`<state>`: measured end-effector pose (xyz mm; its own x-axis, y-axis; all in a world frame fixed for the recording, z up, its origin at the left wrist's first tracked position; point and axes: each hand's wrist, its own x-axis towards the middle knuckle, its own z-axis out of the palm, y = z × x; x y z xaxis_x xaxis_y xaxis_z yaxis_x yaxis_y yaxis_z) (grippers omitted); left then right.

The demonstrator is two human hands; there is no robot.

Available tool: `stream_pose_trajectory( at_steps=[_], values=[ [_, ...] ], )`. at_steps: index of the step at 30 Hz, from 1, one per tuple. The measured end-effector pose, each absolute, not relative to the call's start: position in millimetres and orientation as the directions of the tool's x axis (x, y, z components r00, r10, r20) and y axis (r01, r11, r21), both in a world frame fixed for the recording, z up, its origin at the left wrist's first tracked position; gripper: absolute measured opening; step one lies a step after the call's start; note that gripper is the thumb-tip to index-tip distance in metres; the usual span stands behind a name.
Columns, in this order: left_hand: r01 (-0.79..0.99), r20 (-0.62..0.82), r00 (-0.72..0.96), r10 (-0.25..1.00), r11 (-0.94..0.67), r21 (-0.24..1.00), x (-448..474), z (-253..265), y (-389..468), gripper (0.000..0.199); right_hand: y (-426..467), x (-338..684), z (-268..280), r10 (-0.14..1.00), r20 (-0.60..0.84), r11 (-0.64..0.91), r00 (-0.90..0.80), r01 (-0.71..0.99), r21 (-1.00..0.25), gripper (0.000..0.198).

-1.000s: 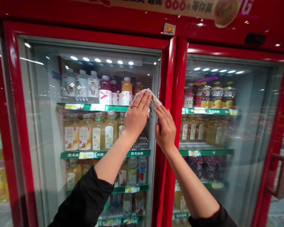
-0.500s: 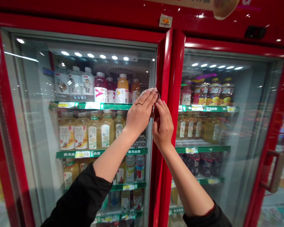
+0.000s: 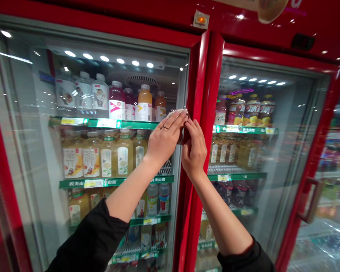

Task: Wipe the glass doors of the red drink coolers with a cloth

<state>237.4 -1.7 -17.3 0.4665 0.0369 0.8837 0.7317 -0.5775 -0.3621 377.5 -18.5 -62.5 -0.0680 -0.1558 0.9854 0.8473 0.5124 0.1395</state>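
My left hand, with a ring on one finger, lies over a crumpled cloth at the right edge of the left fridge door. Its fingers are straight and together, pressing the cloth against the red door frame; most of the cloth is hidden beneath them. Just to the right, my right hand rests on the frame with its fingers extended upward and slightly bent. The right fingertips are close to the left ones, and their contact with the cloth cannot be made out.
Behind the left door's glass, shelves hold bottled drinks. The right door has more bottles and a handle on its far side. A lit orange switch sits above the frame. Further shelves stand at the right.
The view has shifted slightly, and the left door looks larger. Both hands stay at nearly the same place on the frame, the left hand slightly lower and further left in view.
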Motion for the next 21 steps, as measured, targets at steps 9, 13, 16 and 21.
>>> stream_pose_trajectory(
  at_steps=[9, 13, 16, 21],
  values=[
    [0.771, 0.900, 0.429, 0.077, -0.551, -0.320, 240.1, -55.8, -8.6, 0.064, -16.9, 377.6, -64.8, -0.156, 0.987, 0.499, -0.024, 0.861, 0.100, 0.080],
    [0.754, 0.883, 0.463, 0.075, -0.557, -0.349, 230.9, -40.7, -5.6, 0.068, -15.7, 378.8, -67.1, -0.184, 0.982, 0.519, 0.031, 0.852, 0.070, 0.079],
    [0.807, 0.929, 0.362, 0.073, -0.524, -0.273, 220.9, -43.0, -4.7, 0.071, -14.3, 379.7, -67.8, -0.219, 0.973, 0.533, 0.076, 0.844, 0.054, 0.077],
    [0.784, 0.906, 0.422, 0.016, -0.509, -0.356, 225.6, -74.9, -3.1, 0.072, -9.7, 382.8, -68.1, -0.245, 0.967, 0.541, 0.070, 0.838, 0.076, 0.072]
  ],
)
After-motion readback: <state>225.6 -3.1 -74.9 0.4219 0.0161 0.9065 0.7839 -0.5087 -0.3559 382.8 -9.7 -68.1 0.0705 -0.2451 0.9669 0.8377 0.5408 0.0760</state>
